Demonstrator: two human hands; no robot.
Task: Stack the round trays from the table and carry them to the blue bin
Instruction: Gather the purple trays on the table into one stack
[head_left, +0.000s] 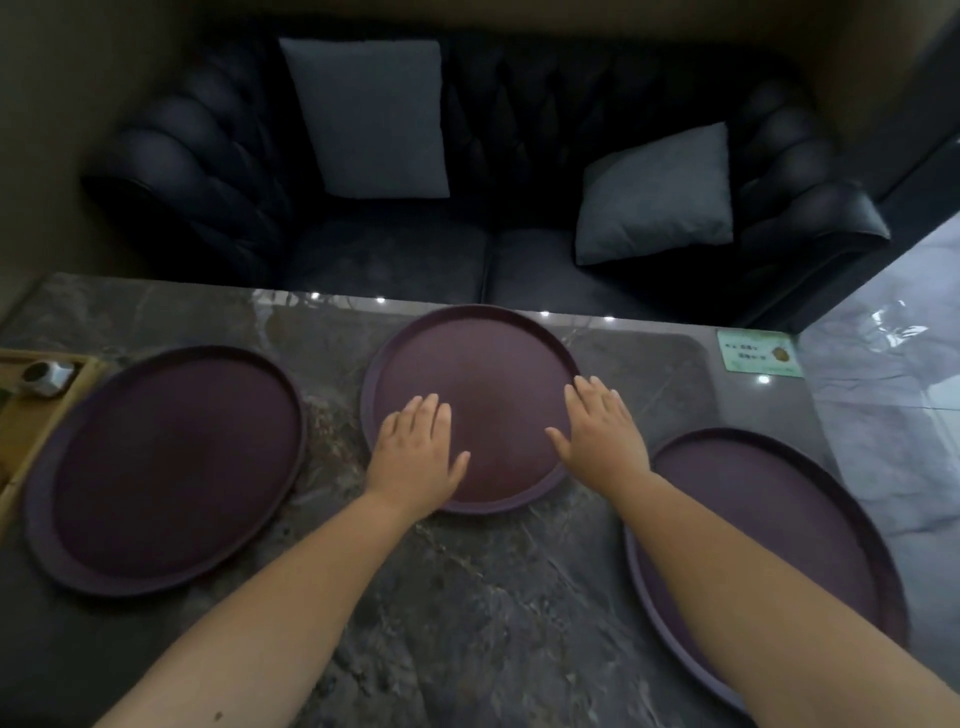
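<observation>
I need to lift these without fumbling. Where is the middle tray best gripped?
Grip the middle tray by its raised rim at its left and right edges, one hand per side. It lies flat on the table, so fingertips probably must hook under the rim.

The right-hand tray (779, 525) is half lost to me: the right forearm (769, 582) lies across it and its near edge runs off the bottom of the frame. The left hand (415, 457) covers a bit of the middle tray (467, 374) near its front rim. That wooden tray (31, 415) on the far left is chopped by the edge, and the little cube thing (45, 375) on it is too fuzzy to call. Green card (759, 352) by the table corner has print, way too small to read.
</observation>
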